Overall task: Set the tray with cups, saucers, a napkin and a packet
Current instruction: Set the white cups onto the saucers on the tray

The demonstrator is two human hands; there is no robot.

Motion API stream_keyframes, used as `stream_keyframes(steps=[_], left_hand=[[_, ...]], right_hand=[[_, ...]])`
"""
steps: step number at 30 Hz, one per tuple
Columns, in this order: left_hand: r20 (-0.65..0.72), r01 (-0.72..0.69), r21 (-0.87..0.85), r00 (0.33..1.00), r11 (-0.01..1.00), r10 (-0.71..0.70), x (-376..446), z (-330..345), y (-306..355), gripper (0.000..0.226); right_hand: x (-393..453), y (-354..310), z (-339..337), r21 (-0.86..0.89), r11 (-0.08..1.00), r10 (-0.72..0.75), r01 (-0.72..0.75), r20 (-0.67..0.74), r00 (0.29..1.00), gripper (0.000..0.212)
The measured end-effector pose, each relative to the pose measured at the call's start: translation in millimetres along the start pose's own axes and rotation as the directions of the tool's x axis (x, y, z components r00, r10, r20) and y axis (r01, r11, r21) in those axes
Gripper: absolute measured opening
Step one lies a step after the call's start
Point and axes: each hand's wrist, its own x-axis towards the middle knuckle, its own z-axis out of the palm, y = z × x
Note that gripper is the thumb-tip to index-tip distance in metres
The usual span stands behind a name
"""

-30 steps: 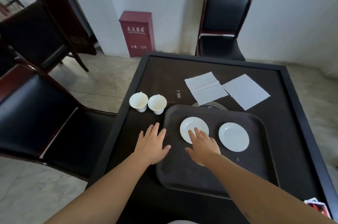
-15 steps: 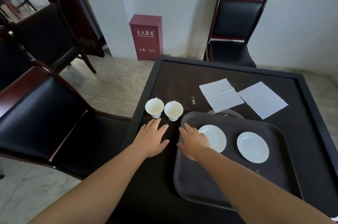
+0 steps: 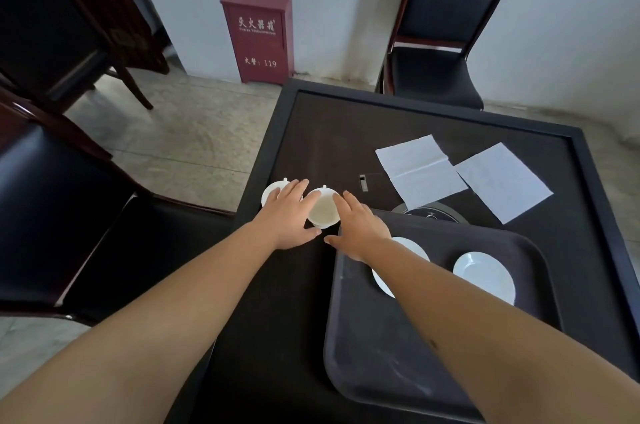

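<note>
Both hands reach over the dark desk [image 3: 304, 132] toward two white cups standing side by side near its left edge, just off the tray's far left corner. The left hand [image 3: 289, 215] lies over the left cup [image 3: 272, 189], fingers [image 3: 294, 188] straight and close together, covering most of its rim; whether they press on it cannot be told. The right hand [image 3: 360, 228] sits at the right side of the right cup [image 3: 323, 209], fingers stretched forward and slightly apart, touching or nearly touching the rim, thumb pointing left toward the other thumb; neither hand is curled round a cup. The right cup shows its pale inside between the two hands. The dark tray [image 3: 381, 354] lies on the near right part of the desk and carries two white saucers: the left saucer [image 3: 382, 280] is partly hidden by the right forearm, the right saucer [image 3: 485, 276] lies bare beside it. Beyond the tray two unfolded white napkins rest flat on the desk, one napkin [image 3: 420, 170] just left of the other napkin [image 3: 504, 184], corners nearly meeting. A red cabinet [image 3: 258, 30] stands against the wall, a chair [image 3: 446, 25] behind the desk
</note>
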Motion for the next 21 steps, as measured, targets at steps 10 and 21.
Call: stream_keyframes(steps=[10,21], left_hand=[[-0.012,-0.048,0.044,0.999,0.998,0.049,21.5,15.6,-11.7,0.067],[-0.143,-0.078,-0.074,0.987,0.994,0.067,4.4,8.1,2.3,0.05]], right_hand=[[32.7,-2.6,8.9,0.121,0.992,-0.047,0.043,0.035,0.998,0.074],[17.1,3.3,-2.7,0.298,0.947,-0.105,0.116,-0.051,0.993,0.078]])
